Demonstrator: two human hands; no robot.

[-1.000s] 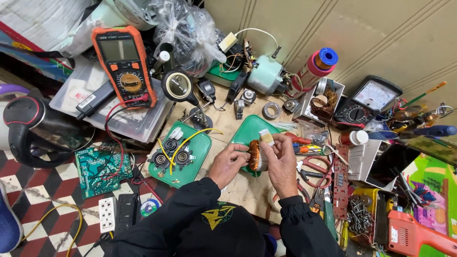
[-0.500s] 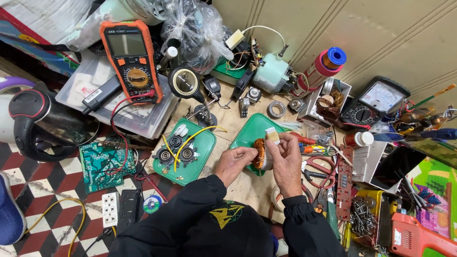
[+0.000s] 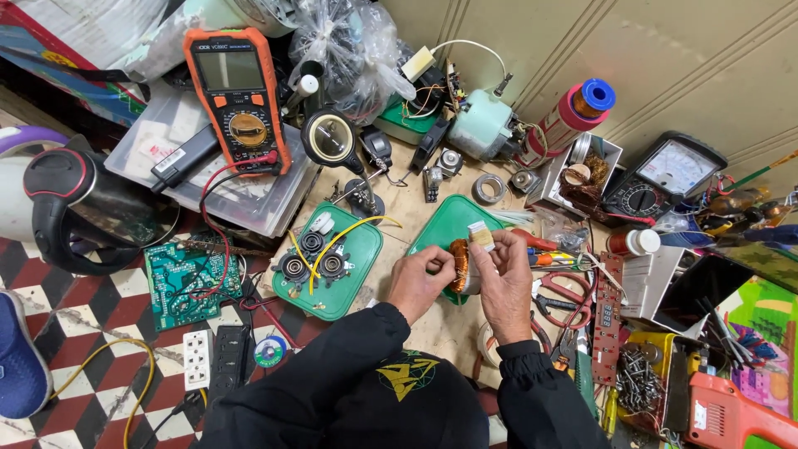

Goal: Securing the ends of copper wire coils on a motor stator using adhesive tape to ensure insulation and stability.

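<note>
Both hands: left hand (image 3: 418, 281) and right hand (image 3: 504, 278) each grip the copper coil (image 3: 460, 264), mid-scene above the green tray (image 3: 440, 229).
Risk: thin winding wire may likely snag or snap if tugged.

Beige panelled wall (image 3: 665, 58), checkered red-white floor (image 3: 50, 274), cluttered wooden worktop (image 3: 407, 208)

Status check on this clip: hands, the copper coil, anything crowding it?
Both hands closed on the copper coil: left hand, right hand. Coil held just above green lid. Red scissors close by the right hand.
</note>
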